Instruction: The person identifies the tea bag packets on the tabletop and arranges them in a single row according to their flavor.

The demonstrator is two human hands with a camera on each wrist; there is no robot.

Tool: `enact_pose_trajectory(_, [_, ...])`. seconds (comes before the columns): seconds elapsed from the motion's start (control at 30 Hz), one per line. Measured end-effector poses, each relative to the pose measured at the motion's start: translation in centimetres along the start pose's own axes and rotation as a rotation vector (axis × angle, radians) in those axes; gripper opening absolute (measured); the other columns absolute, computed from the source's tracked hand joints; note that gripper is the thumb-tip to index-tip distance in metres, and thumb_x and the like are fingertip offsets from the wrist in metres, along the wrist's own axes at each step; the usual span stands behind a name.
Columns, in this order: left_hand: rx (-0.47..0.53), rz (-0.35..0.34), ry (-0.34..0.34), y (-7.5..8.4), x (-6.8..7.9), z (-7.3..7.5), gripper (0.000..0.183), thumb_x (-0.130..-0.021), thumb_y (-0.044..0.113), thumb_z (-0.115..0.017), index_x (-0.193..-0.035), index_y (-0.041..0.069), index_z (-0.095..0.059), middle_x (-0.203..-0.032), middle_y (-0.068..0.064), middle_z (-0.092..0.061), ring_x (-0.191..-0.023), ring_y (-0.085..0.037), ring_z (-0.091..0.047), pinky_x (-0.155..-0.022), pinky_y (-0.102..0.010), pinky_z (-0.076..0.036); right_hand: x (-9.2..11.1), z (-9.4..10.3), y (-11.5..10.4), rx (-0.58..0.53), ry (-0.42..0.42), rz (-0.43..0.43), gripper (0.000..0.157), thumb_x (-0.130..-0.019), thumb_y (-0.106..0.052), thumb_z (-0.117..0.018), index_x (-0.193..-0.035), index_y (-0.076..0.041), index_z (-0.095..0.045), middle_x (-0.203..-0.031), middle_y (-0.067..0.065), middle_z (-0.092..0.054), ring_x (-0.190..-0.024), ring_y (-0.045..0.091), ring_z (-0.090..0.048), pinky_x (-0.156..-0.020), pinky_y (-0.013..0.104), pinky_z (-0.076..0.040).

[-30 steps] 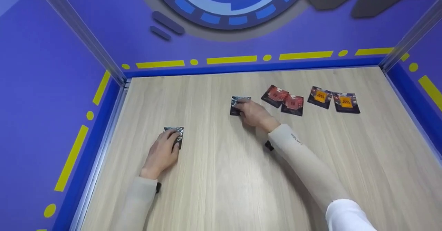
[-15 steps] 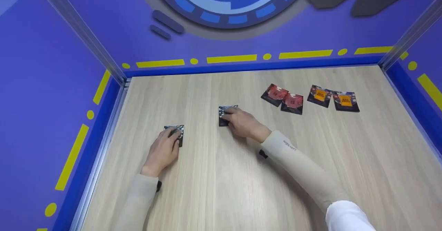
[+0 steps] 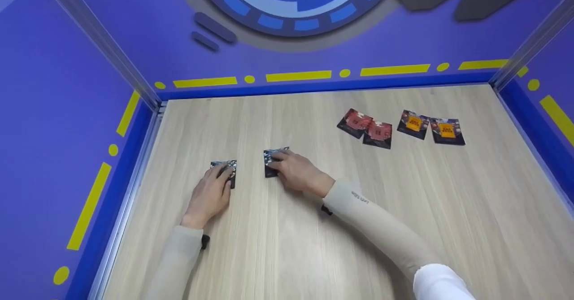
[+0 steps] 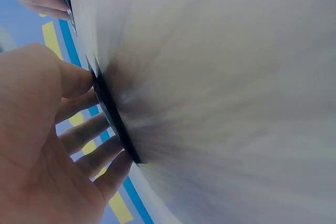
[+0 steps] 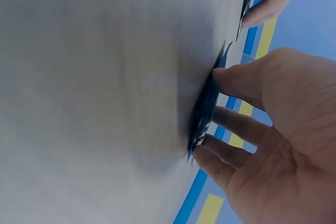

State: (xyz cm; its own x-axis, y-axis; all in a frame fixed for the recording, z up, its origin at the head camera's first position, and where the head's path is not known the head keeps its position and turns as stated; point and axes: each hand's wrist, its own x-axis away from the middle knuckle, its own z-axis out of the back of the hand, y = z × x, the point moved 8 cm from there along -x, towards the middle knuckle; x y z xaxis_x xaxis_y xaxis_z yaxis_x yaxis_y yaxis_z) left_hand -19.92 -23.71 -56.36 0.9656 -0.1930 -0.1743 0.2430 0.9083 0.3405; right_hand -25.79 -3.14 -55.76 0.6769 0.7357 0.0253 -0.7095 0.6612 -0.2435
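My left hand [image 3: 208, 197] rests on a small, flat packet [image 3: 233, 182], dark with a blue-white printed top, at the left of the table. In the left wrist view, the thumb and fingertips touch this dark packet [image 4: 113, 108], which lies against the tabletop. To its right, my right hand [image 3: 298, 171] has its fingertips on a similar packet [image 3: 270, 171]. The right wrist view shows thumb and fingers spread across the top of that packet [image 5: 205, 106], pressing it near the table surface. Both packets are partly hidden by the fingers.
Two red-and-black packets [image 3: 378, 134] overlap at the back right of the wooden table [image 3: 305, 246]. Farther right, two packets with orange centres [image 3: 447, 130] lie side by side. Blue panels [image 3: 305, 58] with yellow marks border the table at the back and sides.
My right hand has moved left and nearer to me, bringing its packet closer to the one under my left hand. The left hand has stayed almost in place.
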Motion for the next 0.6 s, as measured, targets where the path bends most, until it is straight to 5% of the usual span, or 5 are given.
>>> enact_pose_trajectory(0.37, [-0.02,0.044,-0.053,0.0,0.0,-0.3,0.043,-0.108,0.015,-0.056,-0.149,0.001,-0.06,-0.157,-0.025,-0.052,-0.146,-0.046,-0.049,-0.121,-0.06,-0.044,-1.3,-1.2,-3.6,0.076,-0.013,0.038,0.039,-0.107,-0.011,-0.057,-0.144,-0.014,-0.069,-0.157,0.013,-0.057,-0.148,0.036,-0.052,-0.125,0.044,-0.043])
enact_pose_trajectory(0.6, [-0.035,0.024,-0.034,0.1,-0.1,-0.1,0.043,-0.107,0.014,-0.057,-0.147,0.0,-0.061,-0.155,-0.025,-0.054,-0.145,-0.047,-0.05,-0.119,-0.061,-0.045,-2.0,-1.5,-5.0,0.111,0.01,0.032,0.036,-0.107,-0.019,-0.06,-0.142,-0.019,-0.071,-0.154,0.01,-0.06,-0.141,0.034,-0.059,-0.113,0.045,-0.055])
